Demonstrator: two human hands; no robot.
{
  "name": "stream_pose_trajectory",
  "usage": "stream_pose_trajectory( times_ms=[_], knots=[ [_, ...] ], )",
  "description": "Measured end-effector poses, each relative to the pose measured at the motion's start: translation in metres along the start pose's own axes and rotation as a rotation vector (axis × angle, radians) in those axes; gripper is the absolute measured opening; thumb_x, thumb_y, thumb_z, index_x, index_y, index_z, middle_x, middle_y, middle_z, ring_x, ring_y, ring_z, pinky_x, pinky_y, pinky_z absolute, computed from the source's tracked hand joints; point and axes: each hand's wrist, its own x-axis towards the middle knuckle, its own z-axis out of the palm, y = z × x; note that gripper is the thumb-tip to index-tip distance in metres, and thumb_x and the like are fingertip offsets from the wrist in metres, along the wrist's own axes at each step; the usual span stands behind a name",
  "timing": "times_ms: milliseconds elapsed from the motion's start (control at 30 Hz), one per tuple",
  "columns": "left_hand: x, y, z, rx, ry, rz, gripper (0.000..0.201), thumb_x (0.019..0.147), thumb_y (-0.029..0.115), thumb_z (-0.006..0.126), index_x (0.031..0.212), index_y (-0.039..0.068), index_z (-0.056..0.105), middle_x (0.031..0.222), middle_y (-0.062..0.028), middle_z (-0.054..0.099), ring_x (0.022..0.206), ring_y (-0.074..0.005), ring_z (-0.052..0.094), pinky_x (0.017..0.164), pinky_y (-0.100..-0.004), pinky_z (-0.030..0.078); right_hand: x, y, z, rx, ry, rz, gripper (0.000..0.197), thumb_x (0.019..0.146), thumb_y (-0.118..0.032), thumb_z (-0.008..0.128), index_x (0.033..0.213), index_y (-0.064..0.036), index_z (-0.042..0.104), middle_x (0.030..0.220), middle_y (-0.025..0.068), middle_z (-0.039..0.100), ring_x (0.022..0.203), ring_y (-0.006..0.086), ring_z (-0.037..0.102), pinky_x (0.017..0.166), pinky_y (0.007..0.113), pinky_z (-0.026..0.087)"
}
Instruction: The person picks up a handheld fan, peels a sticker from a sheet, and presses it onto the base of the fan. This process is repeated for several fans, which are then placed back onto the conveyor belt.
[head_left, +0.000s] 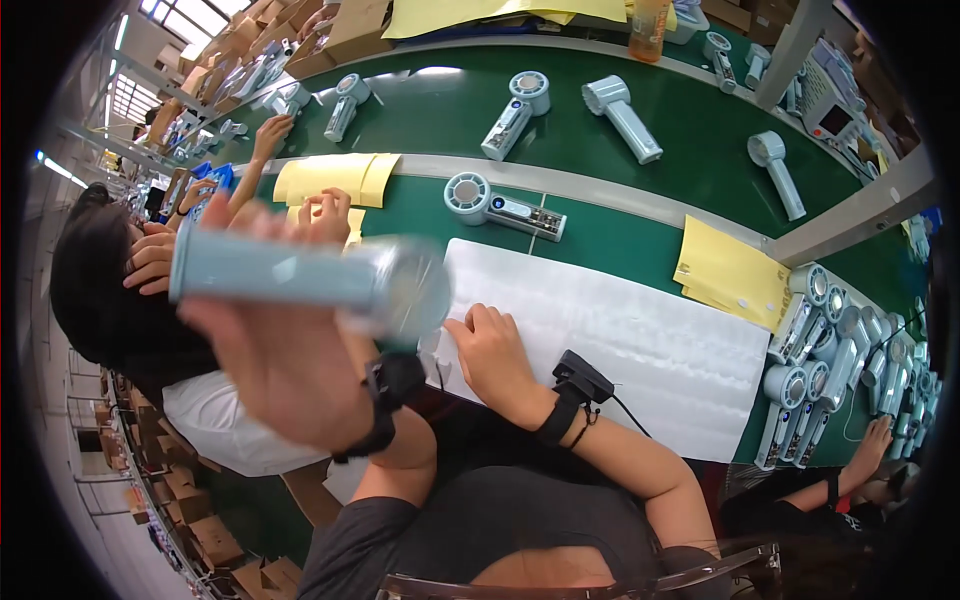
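My left hand is raised close to the camera and grips a pale blue handheld fan by its handle, the round head pointing right; both are blurred. My right hand rests with curled fingers on the near left corner of a white foam mat and holds nothing. Both wrists wear black bands. Another fan lies on the green table just beyond the mat.
Several fans lie on the green conveyor at the back, and a batch is stacked at the right. Yellow sheets lie at the left and right. A person sits at my left; another person's hand shows lower right.
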Motion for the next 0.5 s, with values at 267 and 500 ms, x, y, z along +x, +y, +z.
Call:
stream_pose_trajectory(
  times_ms=[267,500],
  knots=[
    [-0.033,0.03,-0.009,0.661,0.182,0.122,0.085,0.097,0.06,0.042,0.146,-0.005,0.02,0.107,-0.0162,0.047,0.094,-0.0227,0.05,0.086,-0.035,0.041,0.003,-0.012,0.02,0.108,0.107,0.074,0.02,0.078,-0.003,0.065,0.098,-0.0041,0.065,0.087,0.0096,0.054,0.085,0.0273,0.054,0.073,0.038,0.038],
    [-0.032,-0.001,-0.044,0.732,0.097,0.084,0.078,0.096,0.06,0.046,0.137,-0.006,0.031,0.106,-0.0143,0.05,0.092,-0.0226,0.053,0.089,-0.0359,0.042,0.008,-0.019,0.027,-0.042,0.038,0.03,0.018,0.078,-0.007,0.068,0.096,-0.0034,0.063,0.088,0.0099,0.055,0.085,0.0282,0.054,0.074,0.039,0.038]
  ],
)
